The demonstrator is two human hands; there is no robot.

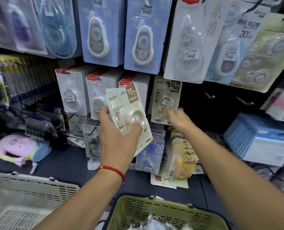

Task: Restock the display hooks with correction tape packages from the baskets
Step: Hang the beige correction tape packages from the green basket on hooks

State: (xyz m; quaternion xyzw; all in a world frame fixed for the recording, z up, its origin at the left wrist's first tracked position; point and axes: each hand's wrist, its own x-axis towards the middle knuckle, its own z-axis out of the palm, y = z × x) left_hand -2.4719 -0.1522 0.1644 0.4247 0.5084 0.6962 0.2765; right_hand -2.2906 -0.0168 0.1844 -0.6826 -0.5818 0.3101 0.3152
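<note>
My left hand [117, 136] grips a small stack of cream "15M" correction tape packages [127, 113], thumb across the front, held up before the display wall. A matching cream package [166, 100] hangs on a hook to the right. My right hand [177, 117] reaches to that hanging package, fingertips touching its lower part; the hand is blurred. Two bare hooks [210, 95] [245, 101] stick out of the dark panel further right. A green basket [154, 211] with wrapped packages sits at the bottom centre.
A white basket [21, 196] stands at the lower left. Rows of blue and white correction tape packages [141, 35] hang above. Yellow packages [182, 161] hang low, and blue boxes [262, 140] are stacked at the right. A pink pouch [20, 146] lies on the shelf.
</note>
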